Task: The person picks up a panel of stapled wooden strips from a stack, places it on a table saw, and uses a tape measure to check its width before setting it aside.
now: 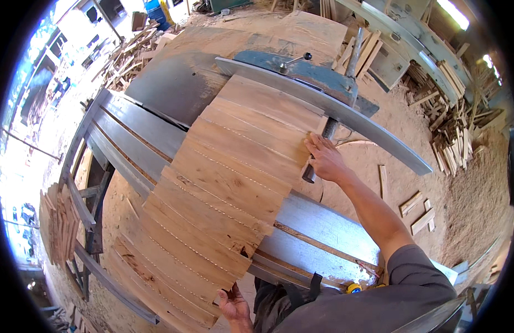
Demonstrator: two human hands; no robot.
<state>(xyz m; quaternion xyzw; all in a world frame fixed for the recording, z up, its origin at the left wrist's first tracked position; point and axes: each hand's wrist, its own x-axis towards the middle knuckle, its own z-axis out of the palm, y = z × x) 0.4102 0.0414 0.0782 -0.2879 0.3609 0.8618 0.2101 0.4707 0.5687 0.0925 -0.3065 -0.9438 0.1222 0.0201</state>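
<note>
A wide wooden panel [229, 161] lies across the metal machine table [323, 222]. It is built of several boards side by side, with pale beaded lines along the seams and staggered ends. At its near end, my left hand [235, 307] pinches the edge, thumb on top. My right hand [328, 159] rests on the panel's right edge, fingers stretched over the wood, beside a round steel bar [323, 145]. Along the far end of the panel runs a long metal fence [373, 136]. A knot hole [243, 252] shows near the panel's lower right corner.
Behind the fence stands a blue bracket [301, 71] with a black-knobbed lever. A metal frame [85, 205] with stacked short boards [58, 225] borders the left. Offcuts [421, 216] lie on the dusty floor at right; wood piles stand farther back. A yellow tape measure [353, 288] is near my waist.
</note>
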